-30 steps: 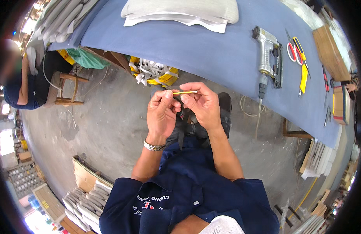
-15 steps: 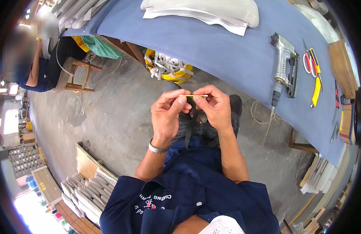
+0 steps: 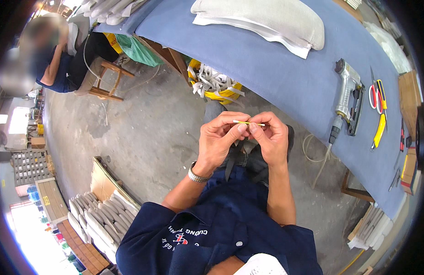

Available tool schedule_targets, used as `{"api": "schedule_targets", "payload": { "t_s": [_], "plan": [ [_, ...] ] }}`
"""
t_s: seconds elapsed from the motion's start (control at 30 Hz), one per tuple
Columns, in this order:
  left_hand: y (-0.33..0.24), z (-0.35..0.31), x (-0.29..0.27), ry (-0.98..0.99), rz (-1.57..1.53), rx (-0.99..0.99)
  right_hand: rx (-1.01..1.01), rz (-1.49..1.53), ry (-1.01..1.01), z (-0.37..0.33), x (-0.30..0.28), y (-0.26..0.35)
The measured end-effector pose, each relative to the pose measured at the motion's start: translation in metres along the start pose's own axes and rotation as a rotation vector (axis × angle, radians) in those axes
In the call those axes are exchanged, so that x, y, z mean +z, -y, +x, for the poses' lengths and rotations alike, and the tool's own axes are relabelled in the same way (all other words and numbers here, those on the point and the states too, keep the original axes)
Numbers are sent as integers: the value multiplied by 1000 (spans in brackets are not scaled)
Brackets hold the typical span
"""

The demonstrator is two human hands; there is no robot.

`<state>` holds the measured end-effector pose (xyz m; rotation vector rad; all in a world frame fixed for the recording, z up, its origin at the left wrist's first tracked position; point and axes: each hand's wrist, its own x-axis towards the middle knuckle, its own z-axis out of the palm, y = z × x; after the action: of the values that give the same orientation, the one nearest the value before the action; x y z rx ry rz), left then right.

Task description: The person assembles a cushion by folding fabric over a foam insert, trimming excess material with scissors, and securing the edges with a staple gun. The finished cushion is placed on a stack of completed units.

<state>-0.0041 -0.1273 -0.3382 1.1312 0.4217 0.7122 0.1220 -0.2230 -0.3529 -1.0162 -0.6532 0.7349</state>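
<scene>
A thin yellow cotton swab [image 3: 247, 122] with white tips lies level between my two hands, over my lap. My left hand [image 3: 220, 141] pinches it from the left with thumb and fingertips. From the right, my right hand [image 3: 272, 141] grips it the same way. The two thumbs nearly meet at the middle of the stick, and a white tip sticks out past the fingers on each side. A metal-band watch [image 3: 198, 174] is on my left wrist.
On the blue-topped table [image 3: 285, 68] lie a grey padded piece [image 3: 262, 20], an air stapler [image 3: 348, 96] with a hose, red-handled scissors [image 3: 376, 98] and a yellow cutter [image 3: 380, 130]. A yellow basket [image 3: 216, 82] holds fabric scraps. Another person [image 3: 61, 68] sits at the left.
Both hands have slid inward along the swab, so the thumbs are closer and the white tips show outside the fingers. The whole view has shifted, with the table further right and lower.
</scene>
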Motion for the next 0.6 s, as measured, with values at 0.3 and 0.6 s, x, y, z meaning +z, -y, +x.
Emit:
{"api": "schedule_targets", "payload": {
  "t_s": [0.3, 0.6],
  "plan": [
    [-7, -2, -3, 63, 496, 157, -204, -743, 80, 3, -4, 29],
    [66, 2, -62, -29, 972, -79, -908, 737, 133, -10, -12, 194]
  ]
}}
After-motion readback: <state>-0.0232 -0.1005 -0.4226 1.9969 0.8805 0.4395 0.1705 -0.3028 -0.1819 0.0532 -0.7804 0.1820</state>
